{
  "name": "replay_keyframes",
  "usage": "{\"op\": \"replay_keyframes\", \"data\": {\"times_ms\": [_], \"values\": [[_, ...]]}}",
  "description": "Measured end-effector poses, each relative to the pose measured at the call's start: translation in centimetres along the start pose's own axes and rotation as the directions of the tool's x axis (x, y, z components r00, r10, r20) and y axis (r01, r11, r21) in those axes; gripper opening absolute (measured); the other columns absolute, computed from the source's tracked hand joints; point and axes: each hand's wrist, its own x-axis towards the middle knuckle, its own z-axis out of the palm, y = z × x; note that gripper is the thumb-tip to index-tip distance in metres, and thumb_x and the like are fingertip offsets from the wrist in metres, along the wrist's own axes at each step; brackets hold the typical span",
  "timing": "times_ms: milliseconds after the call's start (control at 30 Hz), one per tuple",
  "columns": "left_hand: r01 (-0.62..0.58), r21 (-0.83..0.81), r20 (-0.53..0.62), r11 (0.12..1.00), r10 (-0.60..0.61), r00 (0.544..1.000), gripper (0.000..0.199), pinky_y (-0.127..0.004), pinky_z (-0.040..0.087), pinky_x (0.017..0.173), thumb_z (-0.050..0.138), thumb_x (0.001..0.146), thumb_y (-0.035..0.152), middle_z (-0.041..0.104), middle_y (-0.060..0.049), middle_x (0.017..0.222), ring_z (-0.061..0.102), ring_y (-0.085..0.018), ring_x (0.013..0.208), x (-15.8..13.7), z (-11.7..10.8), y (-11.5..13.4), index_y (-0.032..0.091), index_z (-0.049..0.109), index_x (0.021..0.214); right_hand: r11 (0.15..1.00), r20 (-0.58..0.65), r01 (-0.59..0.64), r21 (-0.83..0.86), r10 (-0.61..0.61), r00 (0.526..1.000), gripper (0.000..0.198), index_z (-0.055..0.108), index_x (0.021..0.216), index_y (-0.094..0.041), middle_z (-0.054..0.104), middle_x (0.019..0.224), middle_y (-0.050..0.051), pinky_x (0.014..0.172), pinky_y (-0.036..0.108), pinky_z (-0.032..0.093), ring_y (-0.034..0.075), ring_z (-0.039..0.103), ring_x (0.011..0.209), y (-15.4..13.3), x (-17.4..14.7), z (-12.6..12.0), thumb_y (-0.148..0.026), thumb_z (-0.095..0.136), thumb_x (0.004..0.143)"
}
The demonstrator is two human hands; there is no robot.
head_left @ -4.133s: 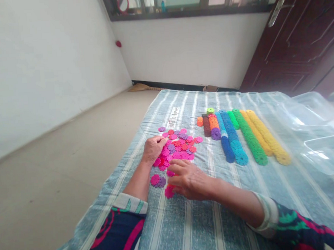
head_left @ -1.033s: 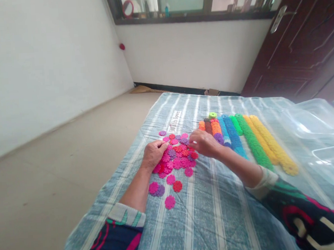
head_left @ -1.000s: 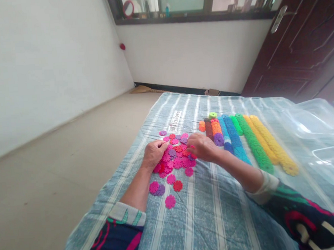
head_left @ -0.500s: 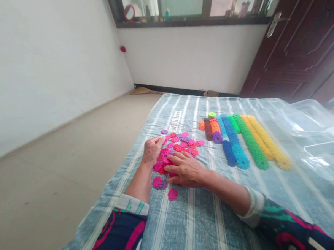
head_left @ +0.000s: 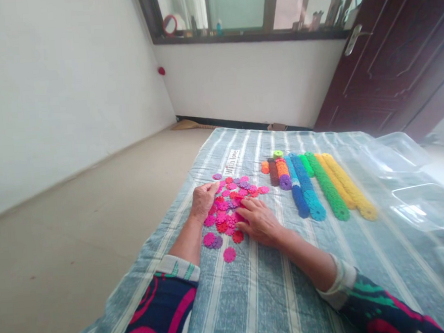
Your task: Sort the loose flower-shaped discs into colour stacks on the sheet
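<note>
Loose pink, red and purple notched plastic discs (head_left: 221,217) lie in a spread pile on the striped cloth. At the pile's left edge my left hand (head_left: 203,200) is closed, thumb and forefinger pinching what looks like a pink disc (head_left: 220,187). My right hand (head_left: 261,220) rests palm down at the right side of the pile, fingers apart, with the fingertips over the discs; anything under them is hidden. A single pink disc (head_left: 229,255) lies nearer to me, below a small pink and purple cluster (head_left: 213,240).
Sorted disc rows lie to the right: brown (head_left: 273,173), blue (head_left: 307,186), green (head_left: 327,187) and yellow (head_left: 351,188). Two clear plastic boxes (head_left: 401,149) stand at the far right. The striped cloth (head_left: 269,295) drops off on the left towards the floor (head_left: 72,258).
My right hand has slid to the right across the pile, uncovering pink and red discs. My left hand stays at the pile's left edge. The camera view has shifted slightly.
</note>
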Motion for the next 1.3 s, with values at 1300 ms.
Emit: {"op": "replay_keyframes", "data": {"times_ms": [1300], "values": [[-0.094, 0.192, 0.08, 0.977, 0.08, 0.994, 0.028, -0.025, 0.039, 0.064, 0.058, 0.073, 0.041, 0.06, 0.002, 0.061, 0.053, -0.015, 0.065, 0.0, -0.6, -0.4, 0.016, 0.068, 0.065, 0.971, -0.075, -0.172, 0.168, 0.186, 0.98, 0.022, 0.061, 0.11, -0.019, 0.06, 0.114, 0.009, 0.094, 0.035, 0.043, 0.022, 0.055, 0.107, 2.2, 2.5, 0.8, -0.024, 0.058, 0.089]]}}
